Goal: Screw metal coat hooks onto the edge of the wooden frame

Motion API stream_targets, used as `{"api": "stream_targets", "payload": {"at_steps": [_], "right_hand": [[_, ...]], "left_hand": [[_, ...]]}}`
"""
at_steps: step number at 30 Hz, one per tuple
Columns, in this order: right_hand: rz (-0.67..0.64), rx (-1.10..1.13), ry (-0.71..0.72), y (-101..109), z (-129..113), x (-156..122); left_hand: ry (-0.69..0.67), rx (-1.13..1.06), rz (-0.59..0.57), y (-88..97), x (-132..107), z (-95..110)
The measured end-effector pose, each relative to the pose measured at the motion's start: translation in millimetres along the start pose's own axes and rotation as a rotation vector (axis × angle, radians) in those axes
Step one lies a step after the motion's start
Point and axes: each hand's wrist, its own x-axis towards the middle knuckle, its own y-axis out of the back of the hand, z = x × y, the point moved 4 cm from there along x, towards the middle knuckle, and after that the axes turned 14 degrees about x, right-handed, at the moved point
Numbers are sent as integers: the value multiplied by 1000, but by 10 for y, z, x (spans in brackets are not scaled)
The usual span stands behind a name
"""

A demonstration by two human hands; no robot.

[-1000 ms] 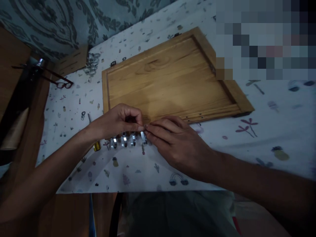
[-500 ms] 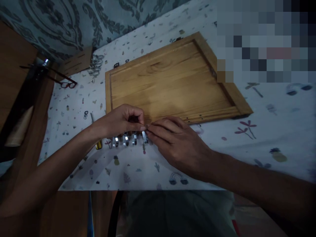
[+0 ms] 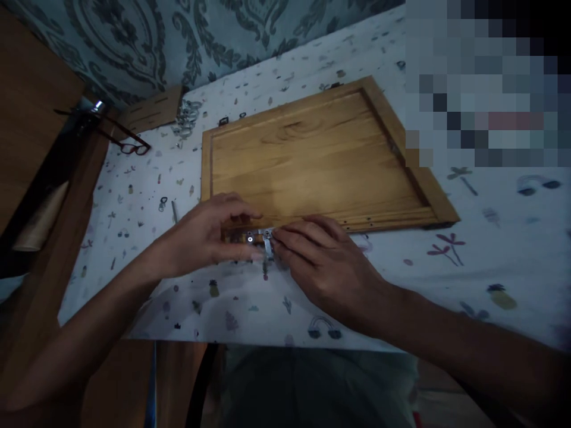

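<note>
A wooden framed panel [image 3: 312,154] lies flat on a patterned white cloth [image 3: 468,261]. At the panel's near edge sits a small metal hook rail [image 3: 264,239]; only its right end with a screw head shows. My left hand [image 3: 207,235] curls over most of the rail, fingers bent and pressed on it. From the right, my right hand [image 3: 319,255] meets it, fingertips pinched on the rail's right end. Both hands touch the panel's near edge.
Red-framed glasses [image 3: 134,148] lie at the cloth's far left. A heap of metal hardware [image 3: 185,120] sits beside a small wooden box [image 3: 154,113]. A screwdriver shaft [image 3: 173,210] lies left of my left hand. A brown wooden surface [image 3: 40,125] borders the left.
My left hand has dropped over the row of hooks and now hides them. The rail sits closer against the panel's near edge. The view has shifted, so everything appears lower and to the right.
</note>
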Motion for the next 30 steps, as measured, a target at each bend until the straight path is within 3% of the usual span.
{"api": "stream_targets", "payload": {"at_steps": [5, 11, 17, 30], "right_hand": [[-1, 21, -22, -16, 6, -17], [-2, 11, -33, -19, 4, -11], [-9, 32, -39, 1, -9, -20], [17, 65, -67, -30, 23, -38]], "left_hand": [[-72, 410, 22, -161, -85, 152], [-110, 631, 160, -333, -101, 209], [-136, 656, 259, -394, -118, 225], [-99, 575, 197, -374, -95, 231]]}}
